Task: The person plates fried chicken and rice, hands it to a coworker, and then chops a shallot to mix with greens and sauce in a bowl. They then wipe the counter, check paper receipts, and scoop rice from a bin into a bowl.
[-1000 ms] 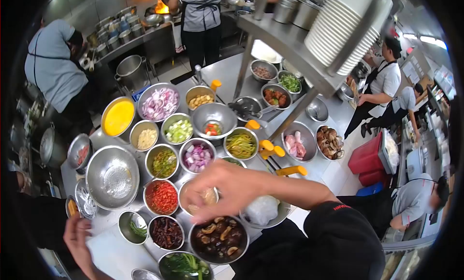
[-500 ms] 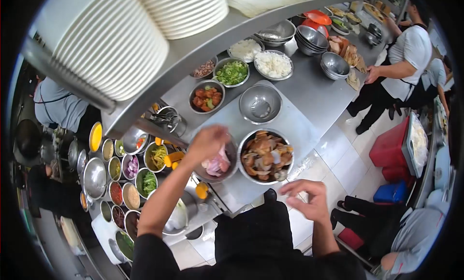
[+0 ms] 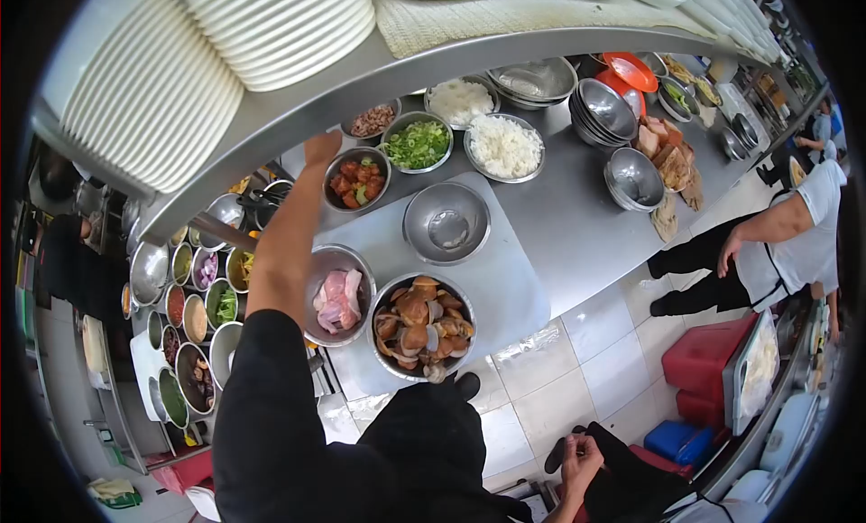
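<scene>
My left hand (image 3: pixel 322 148) reaches to the back of the counter, beside a bowl of reddish braised meat chunks (image 3: pixel 363 180). Its fingers are largely hidden at the shelf edge, so what they hold cannot be made out. Low on the right is my right hand (image 3: pixel 580 457), fingers curled in against the thumb, away from the bowls. Nearest my body on the white cutting board (image 3: pixel 512 284) sits a steel bowl of brown mushrooms and meat pieces (image 3: pixel 422 328). Left of it stands a bowl of pink raw meat (image 3: pixel 338 299); behind is an empty steel bowl (image 3: pixel 446 223).
Bowls of chopped green onion (image 3: pixel 419 146), white shreds (image 3: pixel 505 148) and diced brownish-pink bits (image 3: pixel 373 120) line the back. Overhead runs a metal shelf (image 3: pixel 505 55) with stacked plates (image 3: pixel 153 90). Ingredient tubs (image 3: pixel 195 320) crowd the left. A co-worker (image 3: pixel 794 239) stands at right.
My left hand has gone from the raw meat bowl to the back left, by the shelf. My right hand has dropped lower, its fingers now curled together. The view has shifted.
</scene>
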The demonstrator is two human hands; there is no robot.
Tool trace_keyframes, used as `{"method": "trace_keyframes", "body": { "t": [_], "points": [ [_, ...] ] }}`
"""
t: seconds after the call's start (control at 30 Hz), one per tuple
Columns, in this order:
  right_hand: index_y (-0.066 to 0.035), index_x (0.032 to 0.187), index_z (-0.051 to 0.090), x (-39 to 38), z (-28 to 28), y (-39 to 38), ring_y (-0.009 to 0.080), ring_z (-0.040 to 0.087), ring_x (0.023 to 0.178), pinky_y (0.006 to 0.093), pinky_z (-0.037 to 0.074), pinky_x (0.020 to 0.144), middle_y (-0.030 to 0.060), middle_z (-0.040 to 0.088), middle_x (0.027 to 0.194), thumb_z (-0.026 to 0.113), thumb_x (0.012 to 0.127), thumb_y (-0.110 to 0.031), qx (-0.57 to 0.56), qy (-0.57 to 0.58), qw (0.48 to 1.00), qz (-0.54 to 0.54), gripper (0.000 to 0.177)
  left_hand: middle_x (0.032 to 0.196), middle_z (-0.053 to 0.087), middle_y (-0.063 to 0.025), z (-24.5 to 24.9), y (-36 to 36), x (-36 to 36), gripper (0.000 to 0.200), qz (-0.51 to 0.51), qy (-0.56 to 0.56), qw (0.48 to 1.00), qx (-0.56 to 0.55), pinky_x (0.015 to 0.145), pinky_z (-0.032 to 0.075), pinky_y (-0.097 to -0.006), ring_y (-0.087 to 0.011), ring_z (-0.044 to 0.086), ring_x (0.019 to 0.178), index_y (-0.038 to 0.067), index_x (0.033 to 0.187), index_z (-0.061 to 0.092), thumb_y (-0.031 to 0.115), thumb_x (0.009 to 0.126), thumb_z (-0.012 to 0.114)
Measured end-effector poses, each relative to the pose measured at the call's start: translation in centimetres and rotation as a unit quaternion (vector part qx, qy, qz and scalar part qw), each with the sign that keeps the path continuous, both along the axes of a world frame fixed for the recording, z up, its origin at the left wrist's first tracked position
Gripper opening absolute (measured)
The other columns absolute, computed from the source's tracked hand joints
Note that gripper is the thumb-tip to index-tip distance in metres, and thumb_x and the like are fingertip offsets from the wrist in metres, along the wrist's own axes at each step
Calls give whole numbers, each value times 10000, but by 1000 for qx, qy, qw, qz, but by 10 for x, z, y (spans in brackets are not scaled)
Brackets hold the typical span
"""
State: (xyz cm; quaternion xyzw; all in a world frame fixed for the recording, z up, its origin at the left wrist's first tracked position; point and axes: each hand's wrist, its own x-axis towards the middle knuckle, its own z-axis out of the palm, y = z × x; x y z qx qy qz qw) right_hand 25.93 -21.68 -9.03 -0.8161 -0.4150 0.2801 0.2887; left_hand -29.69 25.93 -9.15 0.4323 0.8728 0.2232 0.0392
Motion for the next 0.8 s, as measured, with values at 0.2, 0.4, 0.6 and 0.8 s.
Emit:
{"method": "trace_keyframes", "body": {
  "t": [0.2,0.4,0.6,0.8],
  "points": [
    [31,736,613,-10,-19,23,152,572,589,298,474,578,112,616,640,664,766,-106,-22,20,1000,-7,150,952,595,-213,-8,37,-36,430,9,-73,997,1,808,440,-399,-349,569,894,17,967,602,345,695,541],
    [31,752,603,-21,-23,92,89,535,599,235,428,553,56,597,655,657,805,-138,-40,56,996,55,186,942,571,-196,-23,22,-50,444,16,-211,977,15,770,439,-410,-328,549,860,32,994,570,361,697,536],
    [26,773,620,-39,-31,149,200,632,729,303,501,635,130,662,814,645,798,-141,-13,111,988,104,171,931,546,-178,-30,-7,-56,460,43,-376,925,23,732,438,-420,-307,529,827,47,1021,538,376,699,531],
    [24,761,625,-40,-33,164,194,631,736,298,503,644,131,665,823,646,805,-146,-7,120,988,98,177,921,521,-161,-40,-20,-43,479,37,-451,892,13,695,437,-430,-286,510,793,62,1048,506,392,701,525]
  ]
}}
